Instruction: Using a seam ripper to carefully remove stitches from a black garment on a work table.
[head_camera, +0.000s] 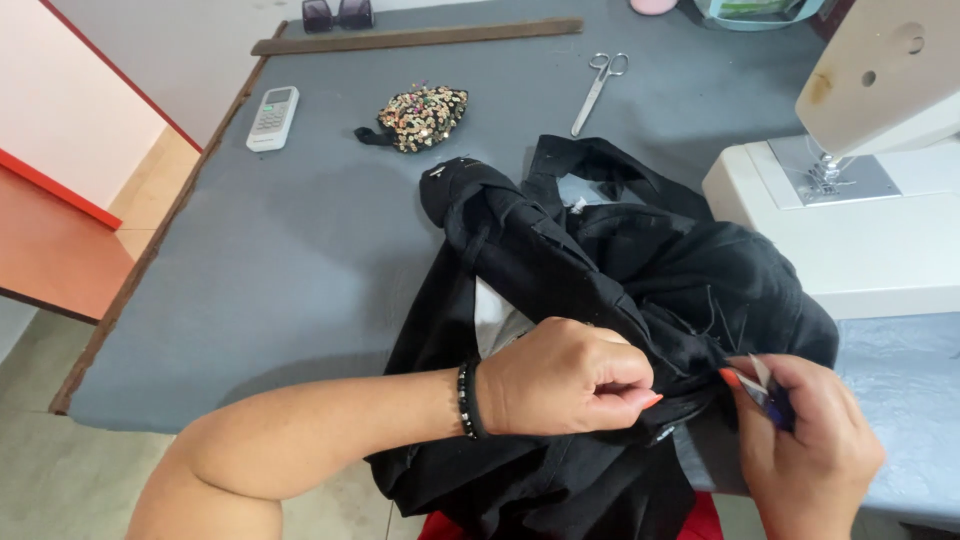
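A bunched black garment (610, 270) lies on the grey table (300, 250) and hangs over its near edge. My left hand (565, 375), with a dark bead bracelet at the wrist, pinches a fold of the black fabric near the table's front. My right hand (805, 440) is just to its right, holding a small blue-handled cutting tool (768, 392) with its tip against the same fold.
A white sewing machine (860, 200) stands at the right. Farther back lie metal scissors (598, 90), a sequined dark pouch (420, 118), a white remote control (272, 117), a long wooden ruler (415, 37) and dark sunglasses (337, 14). The table's left edge drops to the floor.
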